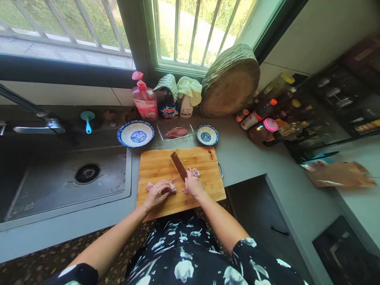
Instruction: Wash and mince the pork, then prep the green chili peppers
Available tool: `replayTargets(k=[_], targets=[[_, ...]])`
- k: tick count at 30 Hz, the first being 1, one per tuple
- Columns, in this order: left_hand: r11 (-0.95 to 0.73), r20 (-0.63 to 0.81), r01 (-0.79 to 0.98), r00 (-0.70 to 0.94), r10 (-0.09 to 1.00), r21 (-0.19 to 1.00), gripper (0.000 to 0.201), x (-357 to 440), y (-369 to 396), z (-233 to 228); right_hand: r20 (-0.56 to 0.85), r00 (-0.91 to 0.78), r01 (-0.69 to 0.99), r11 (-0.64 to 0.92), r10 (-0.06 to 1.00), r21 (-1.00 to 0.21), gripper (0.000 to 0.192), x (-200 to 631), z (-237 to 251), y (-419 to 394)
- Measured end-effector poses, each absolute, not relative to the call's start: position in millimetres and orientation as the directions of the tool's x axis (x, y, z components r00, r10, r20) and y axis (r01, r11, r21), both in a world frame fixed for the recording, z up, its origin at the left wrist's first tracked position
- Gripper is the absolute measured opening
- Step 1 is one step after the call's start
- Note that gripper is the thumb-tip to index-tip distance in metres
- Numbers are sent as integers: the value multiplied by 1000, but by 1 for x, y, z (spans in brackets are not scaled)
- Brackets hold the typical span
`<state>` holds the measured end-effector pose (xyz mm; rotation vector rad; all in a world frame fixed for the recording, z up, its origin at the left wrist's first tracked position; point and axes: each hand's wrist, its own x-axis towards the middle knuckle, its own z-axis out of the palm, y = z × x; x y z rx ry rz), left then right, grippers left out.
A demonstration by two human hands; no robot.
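Observation:
A bamboo cutting board (160, 166) lies on the grey counter before me. My left hand (157, 194) presses down on a piece of pale raw meat (149, 186) near the board's front edge. My right hand (193, 185) grips the handle of a dark-bladed knife (179, 165), the blade pointing away from me just right of the left hand's fingers. A small pile of cut meat pieces (194, 171) lies by the right hand.
Behind the board stand two blue-patterned bowls (135, 134) (207, 135) and a clear tray with red meat (176, 132). A steel sink (59, 178) lies left. A soap bottle (145, 99), a round chopping block (230, 83) and sauce bottles (264, 118) line the back.

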<state>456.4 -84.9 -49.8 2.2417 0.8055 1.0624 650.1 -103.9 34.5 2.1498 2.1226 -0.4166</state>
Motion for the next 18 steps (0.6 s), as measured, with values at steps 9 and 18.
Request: replayTargets(k=[9, 18], targets=[[-636, 472, 364, 447, 760, 680, 10, 454, -85, -52, -313, -120, 982, 67, 942, -176, 27, 673, 20, -162], [-702, 437, 528, 551, 711, 477, 22, 477, -77, -45, -277, 3, 993, -35, 961, -112, 35, 685, 34, -128]])
